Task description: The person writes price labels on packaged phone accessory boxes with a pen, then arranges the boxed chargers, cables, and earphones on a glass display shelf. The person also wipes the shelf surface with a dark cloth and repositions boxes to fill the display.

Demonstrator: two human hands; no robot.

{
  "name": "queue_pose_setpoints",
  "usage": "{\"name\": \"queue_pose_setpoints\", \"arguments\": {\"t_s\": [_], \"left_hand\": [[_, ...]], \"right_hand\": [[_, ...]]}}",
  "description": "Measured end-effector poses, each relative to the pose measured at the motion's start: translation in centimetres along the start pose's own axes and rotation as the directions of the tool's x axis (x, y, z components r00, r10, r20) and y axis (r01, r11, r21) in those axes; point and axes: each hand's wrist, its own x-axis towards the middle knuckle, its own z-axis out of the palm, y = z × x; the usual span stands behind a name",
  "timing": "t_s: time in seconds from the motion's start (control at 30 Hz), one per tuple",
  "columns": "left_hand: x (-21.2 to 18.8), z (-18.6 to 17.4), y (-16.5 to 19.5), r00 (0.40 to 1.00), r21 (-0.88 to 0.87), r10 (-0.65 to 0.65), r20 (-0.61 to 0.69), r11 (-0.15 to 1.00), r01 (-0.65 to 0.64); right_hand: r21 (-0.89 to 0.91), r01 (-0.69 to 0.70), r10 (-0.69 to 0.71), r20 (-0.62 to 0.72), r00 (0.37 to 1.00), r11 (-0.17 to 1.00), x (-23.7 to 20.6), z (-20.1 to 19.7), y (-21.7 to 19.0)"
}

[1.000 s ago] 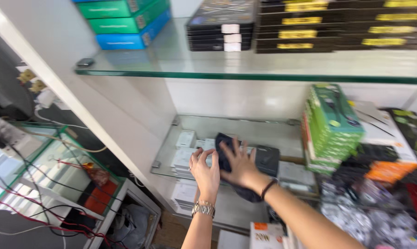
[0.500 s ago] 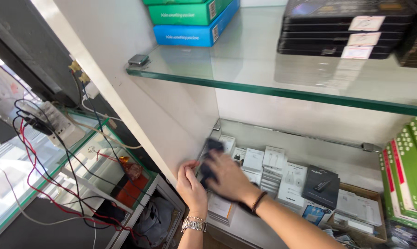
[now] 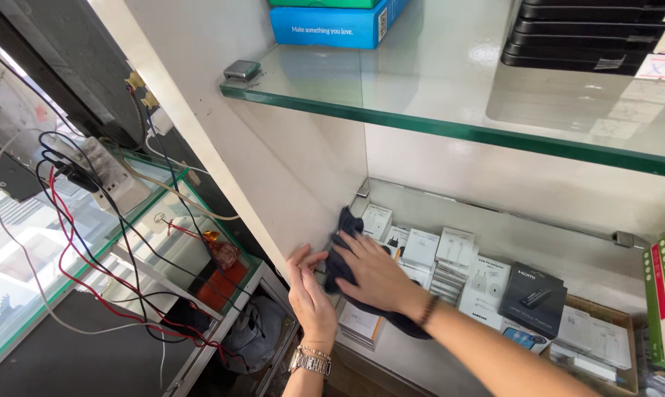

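Two hands work at the lower glass shelf (image 3: 494,220). The right hand (image 3: 376,273) lies flat with fingers spread on a dark navy cloth (image 3: 340,254), pressing it against the white side panel (image 3: 274,184) rather than clenching it. The cloth's long axis runs from about 11 o'clock down to 5 o'clock beneath that hand. The left hand (image 3: 308,290), at 8 o'clock from the cloth, rests open-fingered on the panel's edge, gripping nothing. White flat boxes (image 3: 450,246) sit at 3 o'clock.
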Motion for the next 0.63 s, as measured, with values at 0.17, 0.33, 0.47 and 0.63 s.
{"name": "queue_pose_setpoints", "arguments": {"t_s": [0.17, 0.33, 0.47, 0.63], "left_hand": [[0.0, -0.2, 0.5, 1.0, 0.022, 0.005, 0.002, 1.0, -0.005], [-0.8, 0.0, 0.1, 0.999, 0.093, -0.031, 0.014, 0.995, 0.029], [-1.7, 1.1, -0.2, 0.999, 0.104, -0.001, 0.032, 0.995, -0.003], [-1.7, 1.1, -0.8, 0.997, 0.064, -0.068, 0.024, 0.996, 0.066]], "right_hand": [[-0.141, -0.311, 0.303, -0.078, 0.95, 0.94, -5.6, -10.8, 7.9], [-0.275, -0.348, 0.337, -0.089, 0.937, 0.896, -11.2, -11.6, 7.0], [-0.125, -0.047, 0.06, 0.1, 0.993, 0.991, -13.7, -12.0, 6.5], [-0.27, -0.452, 0.439, -0.111, 0.892, 0.85, -10.6, -10.3, 8.9]]}}
